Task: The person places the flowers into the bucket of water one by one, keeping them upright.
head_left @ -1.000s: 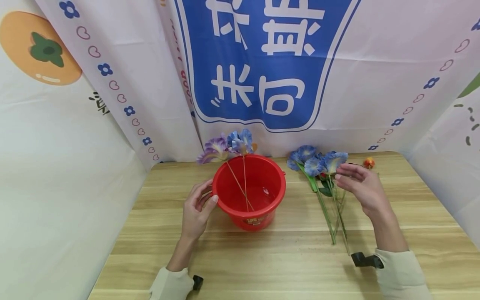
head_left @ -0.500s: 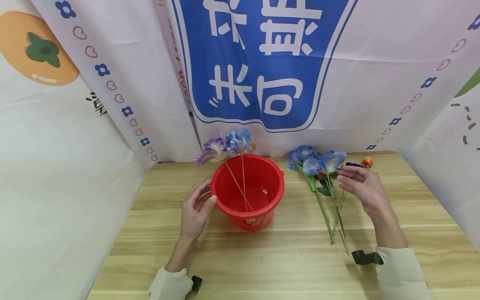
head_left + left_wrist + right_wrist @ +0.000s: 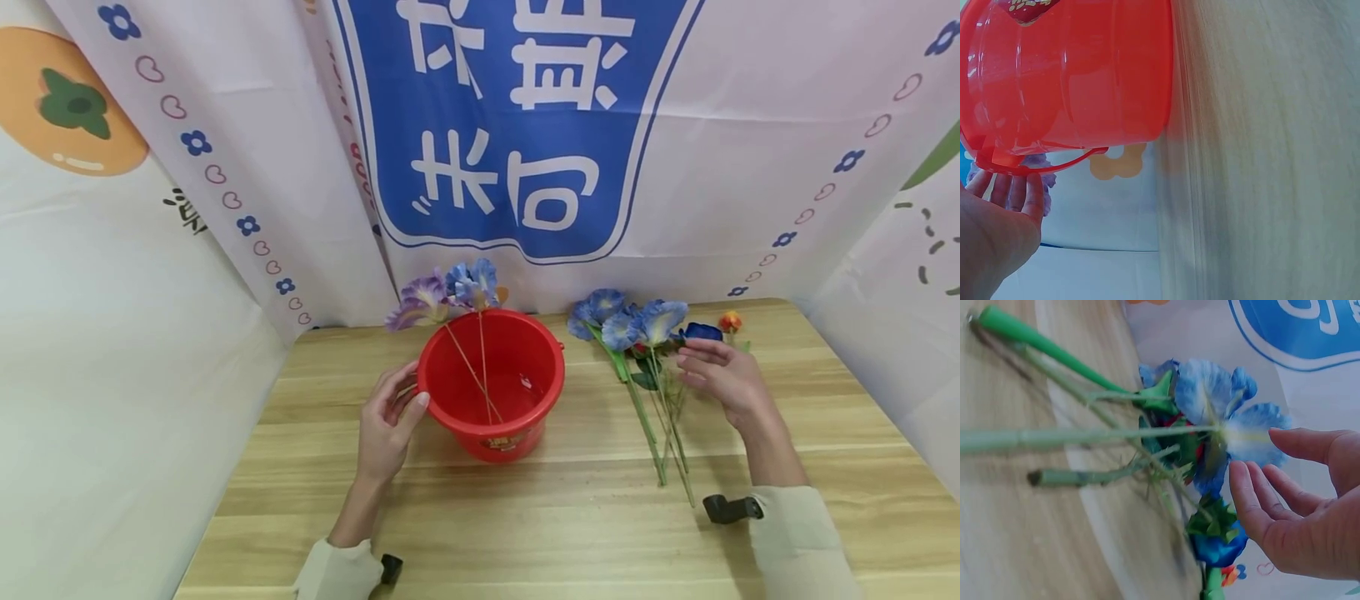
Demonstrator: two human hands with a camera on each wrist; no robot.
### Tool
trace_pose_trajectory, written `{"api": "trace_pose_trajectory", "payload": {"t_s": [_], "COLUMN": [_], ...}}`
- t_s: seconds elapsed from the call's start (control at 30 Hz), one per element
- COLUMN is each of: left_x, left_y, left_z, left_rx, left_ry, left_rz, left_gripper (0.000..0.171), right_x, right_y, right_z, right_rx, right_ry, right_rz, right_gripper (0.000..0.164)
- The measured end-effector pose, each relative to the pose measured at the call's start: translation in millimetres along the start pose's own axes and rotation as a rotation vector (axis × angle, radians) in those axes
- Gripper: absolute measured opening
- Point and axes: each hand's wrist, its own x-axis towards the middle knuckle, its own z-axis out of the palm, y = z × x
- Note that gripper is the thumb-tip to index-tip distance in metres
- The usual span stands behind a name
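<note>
A red bucket [image 3: 497,442] stands on the wooden table. My left hand [image 3: 386,437] touches its left rim with bent, relaxed fingers and thumb; the left wrist view shows the fingertips at the hanging bucket handle [image 3: 1066,164]. Inside lean a purple iris [image 3: 420,302] and a blue iris [image 3: 474,285], their blooms above the back rim. To the right, my right hand [image 3: 731,383] hovers palm toward the flowers, holding nothing. In the right wrist view its fingertips overlap a blue iris bloom [image 3: 1207,394]. Beside that hand lies a dark blue rose [image 3: 702,333].
More blue irises [image 3: 600,307] lie with crossing green stems [image 3: 686,479] toward the front. A red flower [image 3: 1172,419] is partly hidden among them, and an orange flower [image 3: 731,322] sits farther right. A printed cloth [image 3: 675,183] hangs behind the table [image 3: 525,533].
My right hand has drawn slightly right of the blue iris blooms, and the dark blue rose has come into view. My left hand stays at the bucket. The head view has shifted a little.
</note>
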Motion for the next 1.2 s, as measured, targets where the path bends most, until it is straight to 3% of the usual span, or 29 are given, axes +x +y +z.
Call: {"api": "trace_pose_trajectory", "payload": {"t_s": [0.17, 0.37, 0.5, 0.63, 0.9, 1.2], "left_x": [0.4, 0.6, 0.8, 0.6, -2.0, -1.2], "left_y": [1.2, 1.3, 0.9, 0.3, -0.4, -0.9], "left_z": [0.0, 0.5, -0.2, -1.3, -0.5, 0.3], "left_rx": [-0.002, -0.009, -0.012, -0.012, -0.020, -0.019], "left_ry": [-0.002, -0.004, 0.000, 0.003, 0.007, -0.001], "left_rz": [0.005, 0.001, -0.001, 0.003, 0.015, 0.007], "left_gripper": [0.048, 0.048, 0.048, 0.048, 0.048, 0.049], "right_x": [3.0, 0.7, -0.2, 1.3, 6.8, 9.9], "right_y": [5.0, 9.0, 9.9, 11.4, 21.1, 28.8], "right_z": [-7.8, -25.4, -35.5, -39.5, -33.7, -30.1], "right_rx": [0.013, 0.164, 0.186, 0.165, 0.080, 0.057], "right_ry": [-0.004, 0.001, 0.026, -0.004, -0.141, -0.129], "right_rz": [0.047, 0.112, 0.132, 0.151, 0.184, 0.191], "right_gripper": [0.068, 0.066, 0.069, 0.080, 0.074, 0.068]}}
